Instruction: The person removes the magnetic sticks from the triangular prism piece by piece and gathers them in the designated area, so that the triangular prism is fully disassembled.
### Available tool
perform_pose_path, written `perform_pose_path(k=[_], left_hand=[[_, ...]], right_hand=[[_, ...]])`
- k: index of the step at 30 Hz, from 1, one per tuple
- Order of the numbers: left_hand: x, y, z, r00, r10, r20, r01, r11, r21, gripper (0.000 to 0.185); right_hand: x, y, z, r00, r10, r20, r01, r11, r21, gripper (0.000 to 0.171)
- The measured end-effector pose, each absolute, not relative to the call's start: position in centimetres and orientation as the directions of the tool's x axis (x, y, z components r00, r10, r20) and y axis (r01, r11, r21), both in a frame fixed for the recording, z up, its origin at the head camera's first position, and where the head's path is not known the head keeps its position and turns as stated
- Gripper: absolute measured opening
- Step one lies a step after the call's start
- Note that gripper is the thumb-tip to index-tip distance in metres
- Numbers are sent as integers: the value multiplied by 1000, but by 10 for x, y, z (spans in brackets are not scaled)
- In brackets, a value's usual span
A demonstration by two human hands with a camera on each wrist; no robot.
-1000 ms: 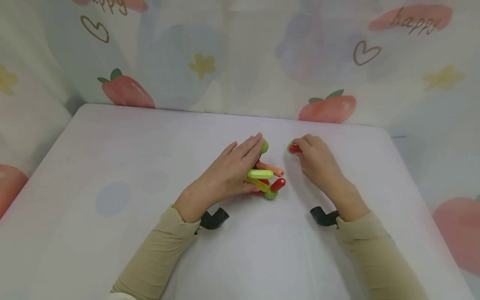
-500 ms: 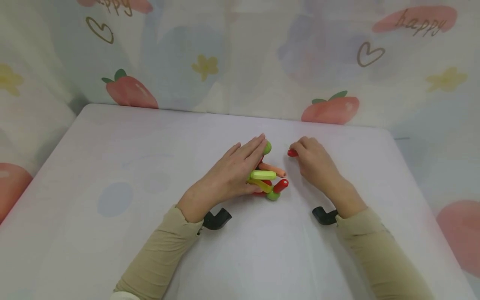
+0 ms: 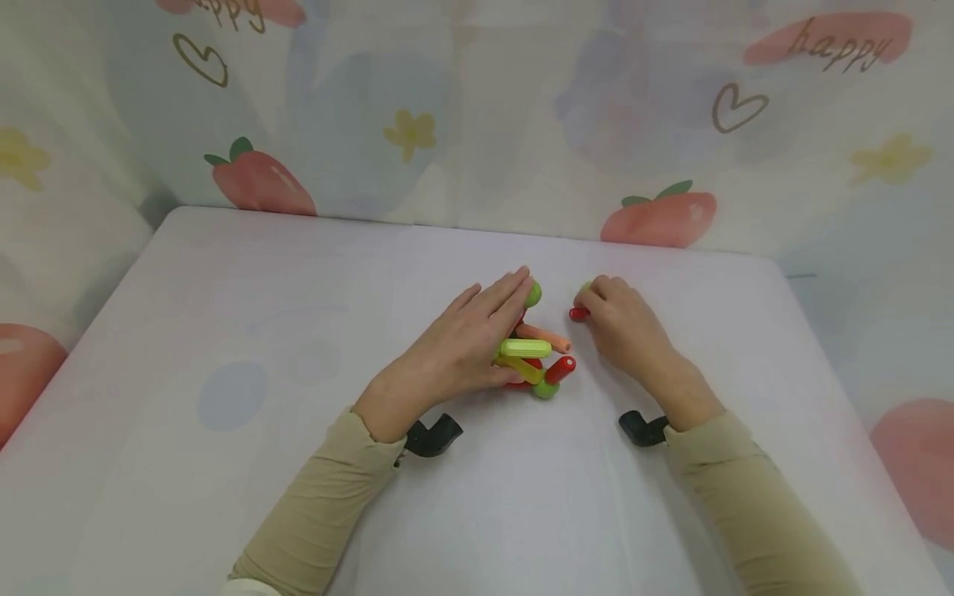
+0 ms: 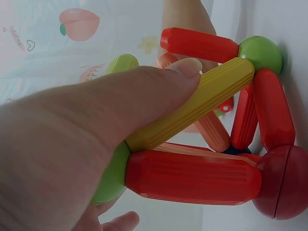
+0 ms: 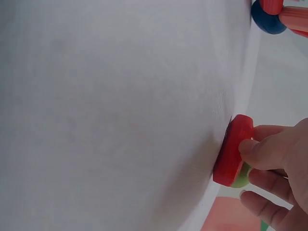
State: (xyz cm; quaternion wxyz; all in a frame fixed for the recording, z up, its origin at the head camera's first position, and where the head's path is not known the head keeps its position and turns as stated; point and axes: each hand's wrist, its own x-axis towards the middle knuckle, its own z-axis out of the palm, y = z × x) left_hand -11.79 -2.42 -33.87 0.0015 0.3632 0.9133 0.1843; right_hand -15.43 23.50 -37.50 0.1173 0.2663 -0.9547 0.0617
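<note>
A toy structure of magnetic sticks and balls [image 3: 526,348] sits on the table under my left hand [image 3: 458,348]. In the left wrist view my thumb presses along a yellow stick [image 4: 211,91], while the fingers reach round a green ball [image 4: 113,175] on the far side. A red stick [image 4: 192,178] joins that ball to a dark red ball [image 4: 281,183] near the tabletop. To the right, my right hand [image 3: 626,327] pinches a loose red magnetic stick [image 5: 234,150] between thumb and fingers, low over the table. A green ball [image 5: 242,177] shows behind that stick, partly hidden by the fingers.
Both wrists carry black curved mounts [image 3: 435,435] near the sleeve cuffs. The white tabletop [image 3: 522,513] ends at the back against a patterned cloth [image 3: 492,124] with strawberries and hearts.
My right hand has drawn slightly toward me with the red stick, and the green ball shows beyond the fingers. The left hand keeps its hold; the head view has shifted a little.
</note>
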Motion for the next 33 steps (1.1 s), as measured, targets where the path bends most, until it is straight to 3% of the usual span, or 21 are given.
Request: perform_pose_path(k=[13, 23, 27, 33], left_hand=[[-118, -24, -337, -741, 660, 122, 656, 674, 339, 106], [-119, -23, -337, -734, 664, 142, 668, 670, 324, 106], [-119, -23, -338, -736, 662, 141, 667, 672, 322, 107], [-118, -23, -337, -737, 659, 151, 666, 670, 328, 105]], right_hand=[[-155, 233, -374, -877, -415, 244, -441, 895, -63, 23], [-131, 236, -354, -951, -181, 250, -269, 883, -384, 20], [-120, 234, -351, -940, -143, 311, -281, 840, -463, 19], [-110, 230, -345, -906, -207, 369, -380, 782, -494, 15]])
